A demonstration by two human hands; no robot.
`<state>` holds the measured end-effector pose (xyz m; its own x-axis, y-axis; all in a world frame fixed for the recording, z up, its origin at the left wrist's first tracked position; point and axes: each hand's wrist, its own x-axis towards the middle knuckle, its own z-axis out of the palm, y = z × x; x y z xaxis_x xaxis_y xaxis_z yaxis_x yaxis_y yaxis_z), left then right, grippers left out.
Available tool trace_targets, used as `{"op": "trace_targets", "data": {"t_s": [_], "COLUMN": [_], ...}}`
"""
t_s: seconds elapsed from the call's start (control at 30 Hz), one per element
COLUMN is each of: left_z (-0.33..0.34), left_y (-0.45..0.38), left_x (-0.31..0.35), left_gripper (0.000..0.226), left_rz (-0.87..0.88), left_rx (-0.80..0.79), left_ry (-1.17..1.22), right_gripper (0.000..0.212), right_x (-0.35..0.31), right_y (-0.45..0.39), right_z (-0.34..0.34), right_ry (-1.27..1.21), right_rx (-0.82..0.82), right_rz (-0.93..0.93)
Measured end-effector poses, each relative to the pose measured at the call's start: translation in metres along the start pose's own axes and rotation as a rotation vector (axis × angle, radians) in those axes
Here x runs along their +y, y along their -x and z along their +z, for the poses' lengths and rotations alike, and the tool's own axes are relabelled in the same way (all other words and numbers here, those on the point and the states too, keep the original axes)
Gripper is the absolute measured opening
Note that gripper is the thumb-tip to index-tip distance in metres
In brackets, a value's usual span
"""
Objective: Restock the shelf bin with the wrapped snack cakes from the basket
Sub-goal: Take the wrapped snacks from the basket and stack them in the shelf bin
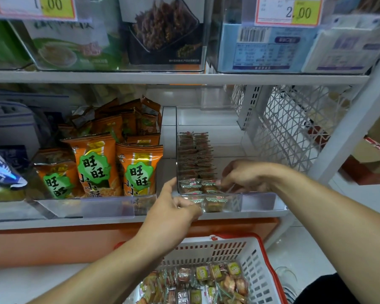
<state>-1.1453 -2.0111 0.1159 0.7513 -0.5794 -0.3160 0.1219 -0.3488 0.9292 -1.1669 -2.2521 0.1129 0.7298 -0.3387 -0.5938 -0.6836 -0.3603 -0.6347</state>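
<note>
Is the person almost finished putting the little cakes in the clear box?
Not yet. Rows of wrapped cakes already fill the left part of the clear bin. The right hand is tucking in another at the front while the left hand grips the bin's corner. The bin's right part is bare, and the basket holds plenty more.

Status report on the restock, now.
Left hand grips the clear bin's front left corner. Right hand inside the bin, fingers on a snack cake in the front row. Basket below holds more cakes. Nothing in the way.
</note>
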Motion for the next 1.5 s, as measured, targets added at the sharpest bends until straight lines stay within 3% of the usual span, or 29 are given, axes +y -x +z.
{"op": "trace_targets", "data": {"t_s": [0.17,0.2,0.33,0.43,0.5,0.57,0.63,0.73,0.83,0.97,1.03,1.1,1.17,1.2,1.27,1.33,1.43,1.5], "left_z": [0.004,0.004,0.002,0.002,0.002,0.001,0.001,0.000,0.000,-0.001,0.001,0.003,0.007,0.010,0.014,0.017,0.020,0.020], "left_y": [0.000,0.000,-0.003,-0.004,-0.005,-0.005,-0.005,-0.005,-0.005,-0.002,0.004,0.010,0.017,0.020,0.025,0.027,0.024,0.022], "left_x": [-0.005,-0.006,-0.007,-0.009,-0.009,-0.009,-0.009,-0.011,-0.013,-0.013,-0.014,-0.018,-0.030,-0.039,-0.061,-0.089,-0.138,-0.169], "left_gripper": [0.090,0.088,0.084,0.091,0.091,0.089,0.090,0.095,0.097,0.096,0.076,0.046,0.037,0.036,0.036,0.028,0.014,0.050], "left_rz": [0.004,0.004,0.005,-0.001,-0.001,-0.004,-0.004,-0.001,0.017,0.041,0.063,0.061,0.008,-0.026,-0.112,-0.211,-0.407,-0.488], "left_rx": [-0.018,-0.016,-0.020,-0.035,-0.028,-0.019,-0.017,-0.026,-0.050,-0.003,0.064,0.101,0.048,0.011,-0.040,-0.118,-0.296,-0.369], "left_ry": [0.013,0.018,0.017,0.021,0.025,0.022,0.022,0.027,0.037,0.030,0.086,0.206,0.244,0.222,0.109,-0.013,-0.173,-0.365], "right_gripper": [0.071,0.073,0.045,0.058,0.055,0.038,0.018,0.044,0.066,0.063,0.061,0.037,0.010,0.010,0.012,0.010,0.016,0.021], "right_x": [-0.008,-0.010,-0.015,-0.015,-0.015,-0.015,-0.015,-0.017,-0.017,-0.023,-0.029,-0.031,-0.023,-0.017,0.001,0.028,0.090,0.139], "right_y": [-0.005,-0.006,0.001,0.003,0.000,-0.005,-0.005,-0.001,0.000,0.010,0.024,0.037,0.053,0.061,0.075,0.078,0.060,0.046], "right_z": [0.017,0.018,0.007,0.014,0.023,0.026,0.021,0.015,0.022,0.033,0.033,0.036,0.053,0.065,0.093,0.123,0.157,0.170], "right_ry": [-0.057,-0.039,0.073,0.221,0.291,0.324,0.259,0.083,0.174,0.304,0.443,0.518,0.256,0.127,0.127,0.367,0.805,0.902], "right_rx": [0.011,-0.011,-0.160,-0.058,0.021,0.060,-0.020,-0.122,0.037,0.121,0.230,0.480,0.726,0.795,0.735,0.532,0.131,-0.158], "right_rz": [0.015,0.025,0.076,0.041,0.011,-0.002,0.045,0.103,0.077,0.002,-0.040,-0.250,-0.552,-0.737,-1.012,-1.053,-0.642,-0.302]}}
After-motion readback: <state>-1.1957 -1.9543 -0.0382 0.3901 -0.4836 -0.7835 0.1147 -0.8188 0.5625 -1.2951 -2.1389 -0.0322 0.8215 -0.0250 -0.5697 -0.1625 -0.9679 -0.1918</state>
